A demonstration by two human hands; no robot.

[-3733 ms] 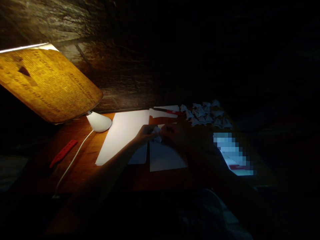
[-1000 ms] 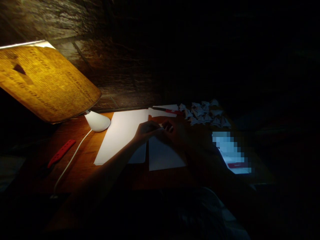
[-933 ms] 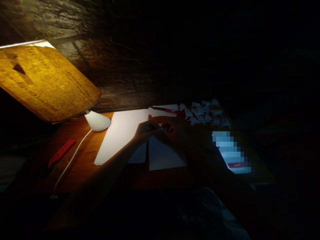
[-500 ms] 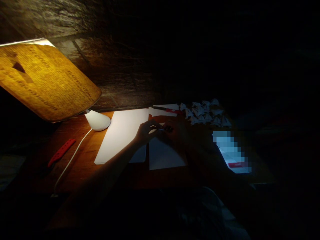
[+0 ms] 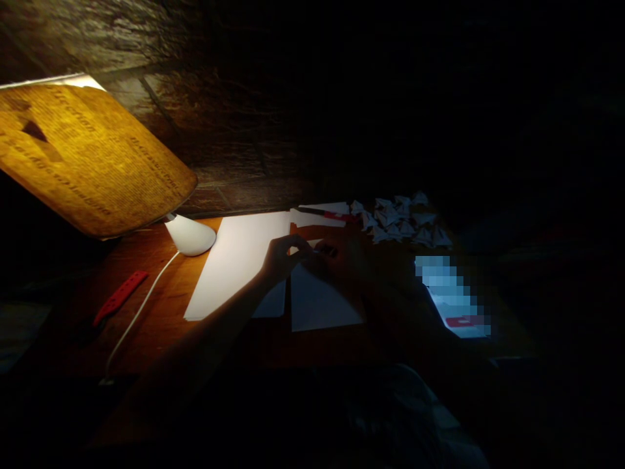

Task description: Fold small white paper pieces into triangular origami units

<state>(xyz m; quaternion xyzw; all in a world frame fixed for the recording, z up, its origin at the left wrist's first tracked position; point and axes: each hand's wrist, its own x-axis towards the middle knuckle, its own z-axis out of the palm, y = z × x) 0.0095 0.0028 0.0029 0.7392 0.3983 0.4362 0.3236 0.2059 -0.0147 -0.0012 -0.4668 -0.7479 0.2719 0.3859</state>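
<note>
Frame is running very dim. The lamp shade (image 5: 92,156) is glowing amber at upper left, throwing a warm pool over the white sheet (image 5: 239,260) and table (image 5: 161,306). Left hand (image 5: 282,257) is catching side light; right hand (image 5: 342,259) is sinking into shadow. A pixelated screen (image 5: 452,296) is giving off cold blue. Right half is going near black; grain seems to be softening the wall (image 5: 234,130).

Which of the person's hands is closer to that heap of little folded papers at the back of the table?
Right. The right hand sits just left of the heap and nearer the person; the left hand is farther left, toward the lamp base.
</note>
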